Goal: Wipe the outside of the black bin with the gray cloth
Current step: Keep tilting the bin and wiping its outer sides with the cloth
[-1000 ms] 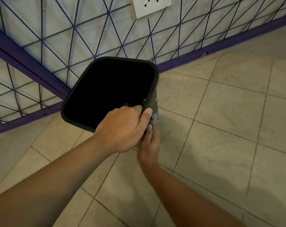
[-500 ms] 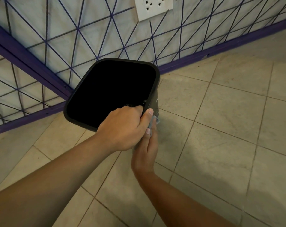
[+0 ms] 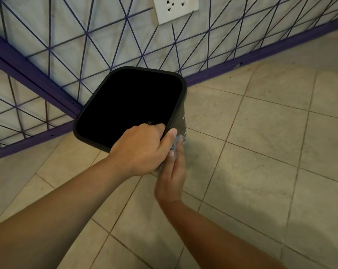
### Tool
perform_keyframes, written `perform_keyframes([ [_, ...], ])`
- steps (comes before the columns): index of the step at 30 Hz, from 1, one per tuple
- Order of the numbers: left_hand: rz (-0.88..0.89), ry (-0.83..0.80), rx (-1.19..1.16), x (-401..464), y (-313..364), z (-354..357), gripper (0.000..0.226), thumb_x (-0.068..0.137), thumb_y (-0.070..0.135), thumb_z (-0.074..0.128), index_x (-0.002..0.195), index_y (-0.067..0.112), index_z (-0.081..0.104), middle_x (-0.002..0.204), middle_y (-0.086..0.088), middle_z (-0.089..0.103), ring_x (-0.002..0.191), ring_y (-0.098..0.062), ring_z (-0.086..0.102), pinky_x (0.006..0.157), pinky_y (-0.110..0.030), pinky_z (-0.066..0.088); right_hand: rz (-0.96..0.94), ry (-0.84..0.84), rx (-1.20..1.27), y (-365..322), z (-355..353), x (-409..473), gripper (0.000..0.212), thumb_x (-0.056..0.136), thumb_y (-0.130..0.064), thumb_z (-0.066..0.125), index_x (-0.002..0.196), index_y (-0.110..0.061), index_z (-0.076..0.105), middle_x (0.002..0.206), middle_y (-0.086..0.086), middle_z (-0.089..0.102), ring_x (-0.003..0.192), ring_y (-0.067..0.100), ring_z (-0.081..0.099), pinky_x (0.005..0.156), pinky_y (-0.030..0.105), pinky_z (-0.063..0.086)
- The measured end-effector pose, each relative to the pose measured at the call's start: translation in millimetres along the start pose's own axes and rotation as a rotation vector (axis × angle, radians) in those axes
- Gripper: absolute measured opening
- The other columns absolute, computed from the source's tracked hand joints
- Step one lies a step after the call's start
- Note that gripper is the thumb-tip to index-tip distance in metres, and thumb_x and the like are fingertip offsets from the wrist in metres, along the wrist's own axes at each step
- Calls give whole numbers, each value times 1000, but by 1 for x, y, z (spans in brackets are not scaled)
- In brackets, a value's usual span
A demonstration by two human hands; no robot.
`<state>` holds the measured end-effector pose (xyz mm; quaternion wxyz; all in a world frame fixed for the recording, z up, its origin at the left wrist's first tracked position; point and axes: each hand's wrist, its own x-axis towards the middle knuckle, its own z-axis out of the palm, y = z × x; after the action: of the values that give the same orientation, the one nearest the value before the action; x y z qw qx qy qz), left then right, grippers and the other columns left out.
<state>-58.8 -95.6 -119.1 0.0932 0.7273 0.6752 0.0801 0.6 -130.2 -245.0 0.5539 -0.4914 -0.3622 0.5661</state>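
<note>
The black bin (image 3: 178, 115) stands on the tiled floor near the wall, its square mouth open toward me. My left hand (image 3: 143, 150) grips the bin's near rim, fingers curled inside and thumb outside. Below it, my right hand (image 3: 172, 175) presses the gray cloth (image 3: 176, 143) against the bin's near right outer side. Only a small bluish-gray edge of the cloth shows between thumb and fingers; the rest is hidden by both hands.
A wall with a purple metal grid (image 3: 125, 35) and purple baseboard (image 3: 261, 53) runs behind the bin. A white socket plate (image 3: 176, 7) sits high on the wall. Beige floor tiles (image 3: 261, 152) spread to the right and toward me.
My right hand with the cloth slid down the bin's side, then back up a little. The left hand kept its grip on the rim. The bin barely moved.
</note>
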Motion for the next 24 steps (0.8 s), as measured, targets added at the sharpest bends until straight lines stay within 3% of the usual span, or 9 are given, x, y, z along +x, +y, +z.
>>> perform_keyframes([
  [3, 20, 10, 21, -1, 1, -1, 43, 99, 52, 28, 66, 27, 43, 50, 7, 46, 45, -8, 49, 46, -26, 32, -30, -50, -14, 7, -6, -2, 54, 108, -29, 30, 159, -12, 21, 160, 7, 37, 149, 16, 36, 121, 45, 34],
  [7, 17, 21, 18, -1, -1, 1, 46, 96, 54, 25, 66, 27, 44, 49, 7, 45, 45, -7, 49, 47, -26, 34, 58, -10, -5, 8, -5, 5, 53, 109, -29, 32, 159, -13, 23, 162, -3, 32, 143, -12, 31, 124, 27, 28],
  [11, 19, 30, 17, 0, 0, 2, 47, 96, 56, 22, 68, 27, 46, 50, 7, 45, 46, -7, 50, 47, -29, 39, 79, -89, -22, 12, -8, -1, 56, 107, -37, 29, 157, -11, 27, 155, 10, 46, 145, 24, 43, 118, 44, 38],
  [13, 16, 27, 24, 0, 0, 2, 47, 96, 55, 22, 68, 26, 46, 51, 6, 46, 47, -8, 50, 48, -31, 42, 147, -46, -71, 18, -14, 10, 49, 109, -30, 29, 153, -10, 36, 144, 10, 55, 137, 22, 52, 111, 34, 46],
  [15, 14, 27, 34, 1, 0, 3, 48, 95, 56, 22, 69, 26, 48, 51, 7, 47, 46, -7, 50, 46, -28, 40, 72, -33, -29, 10, -10, 13, 49, 109, -28, 31, 156, -13, 31, 152, 1, 47, 140, 0, 44, 112, 17, 38],
  [18, 13, 28, 57, 1, 0, 3, 47, 93, 57, 22, 69, 26, 48, 48, 8, 46, 42, -6, 47, 44, -22, 29, -46, -125, -6, 10, -4, -3, 61, 105, -39, 31, 160, -17, 18, 161, 2, 37, 147, 13, 38, 120, 41, 36],
  [20, 16, 34, 80, 0, 0, 4, 45, 94, 57, 21, 68, 28, 44, 49, 7, 44, 43, -6, 46, 44, -23, 28, 4, -156, -136, 17, -15, 1, 55, 108, -36, 29, 159, -19, 22, 142, 6, 57, 122, 10, 61, 100, 30, 54],
  [22, 20, 39, 88, 0, 0, 3, 43, 94, 57, 20, 66, 29, 38, 49, 7, 41, 43, -7, 44, 44, -25, 29, 122, -80, -237, 23, -27, 18, 43, 109, -30, 31, 147, -16, 45, 110, 2, 68, 91, 4, 67, 70, 6, 50],
  [24, 17, 30, 80, 0, 0, 3, 45, 93, 58, 19, 66, 29, 39, 51, 7, 42, 45, -7, 46, 44, -27, 36, 265, 69, -233, 20, -34, 39, 32, 108, -30, 35, 115, -14, 61, 93, 0, 67, 87, 15, 66, 63, 10, 48],
])
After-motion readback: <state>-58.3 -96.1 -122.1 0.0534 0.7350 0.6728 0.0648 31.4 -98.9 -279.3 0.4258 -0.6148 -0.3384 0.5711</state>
